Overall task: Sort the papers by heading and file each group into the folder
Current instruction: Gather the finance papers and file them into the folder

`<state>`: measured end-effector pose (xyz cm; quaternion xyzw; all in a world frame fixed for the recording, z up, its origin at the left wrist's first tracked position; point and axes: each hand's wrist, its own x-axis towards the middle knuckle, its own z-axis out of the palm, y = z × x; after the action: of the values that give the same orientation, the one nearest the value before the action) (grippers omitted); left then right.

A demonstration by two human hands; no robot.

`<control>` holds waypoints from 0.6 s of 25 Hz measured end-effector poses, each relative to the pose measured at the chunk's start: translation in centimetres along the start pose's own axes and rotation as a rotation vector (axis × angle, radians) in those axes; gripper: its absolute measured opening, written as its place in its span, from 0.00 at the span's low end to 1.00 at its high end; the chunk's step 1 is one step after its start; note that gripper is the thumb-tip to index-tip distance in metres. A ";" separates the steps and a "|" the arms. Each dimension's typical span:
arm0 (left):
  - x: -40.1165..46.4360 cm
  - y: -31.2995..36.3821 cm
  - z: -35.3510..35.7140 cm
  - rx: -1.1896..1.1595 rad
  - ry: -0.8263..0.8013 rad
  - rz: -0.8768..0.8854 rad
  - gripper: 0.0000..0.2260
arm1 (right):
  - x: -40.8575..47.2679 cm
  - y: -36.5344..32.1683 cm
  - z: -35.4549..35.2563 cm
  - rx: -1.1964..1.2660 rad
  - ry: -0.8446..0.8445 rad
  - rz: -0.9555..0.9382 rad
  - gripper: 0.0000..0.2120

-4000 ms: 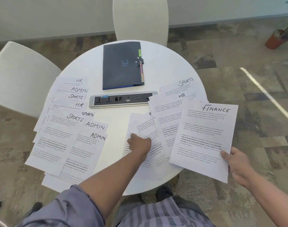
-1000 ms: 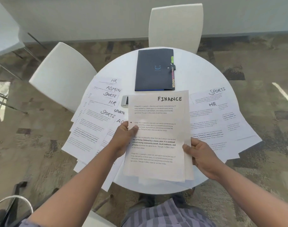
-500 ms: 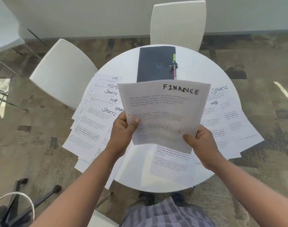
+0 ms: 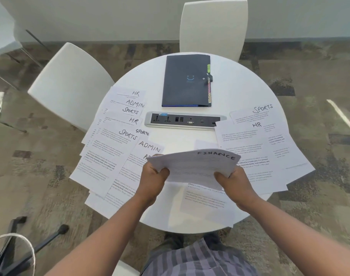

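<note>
Two hands, the left hand (image 4: 152, 177) and right hand (image 4: 235, 181), grip a Finance stack (image 4: 194, 166) by its near edge above the round table (image 4: 240, 92), loose papers (image 4: 110, 148) fanned on both sides, the shut folder (image 4: 185, 82) lying beyond.

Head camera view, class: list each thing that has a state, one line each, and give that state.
Folder: shut, flat on table.
Finance sheets: lifted, bent, gripped by both hands.
Left hand: gripping sheets.
Right hand: gripping sheets.
Left paper pile: fanned, unsorted.
Socket strip: nothing plugged in.
</note>
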<state>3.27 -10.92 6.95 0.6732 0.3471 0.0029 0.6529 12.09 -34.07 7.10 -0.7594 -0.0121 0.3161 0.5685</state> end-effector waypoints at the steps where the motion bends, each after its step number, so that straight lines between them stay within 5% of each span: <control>1: 0.3 -0.2 -0.2 0.003 -0.002 -0.003 0.12 | -0.1 0.0 0.0 0.002 -0.007 0.003 0.18; 8: 0.0 -0.9 -0.7 -0.021 -0.113 -0.050 0.12 | -0.2 1.1 0.5 -0.001 -0.043 0.040 0.12; 15: 0.9 -2.2 -1.0 -0.096 -0.375 -0.169 0.15 | 0.4 -0.3 -1.3 0.333 -0.076 0.106 0.14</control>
<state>2.49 -9.78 4.75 0.5985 0.2744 -0.1608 0.7353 13.16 -34.95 7.34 -0.6420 0.0590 0.3716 0.6680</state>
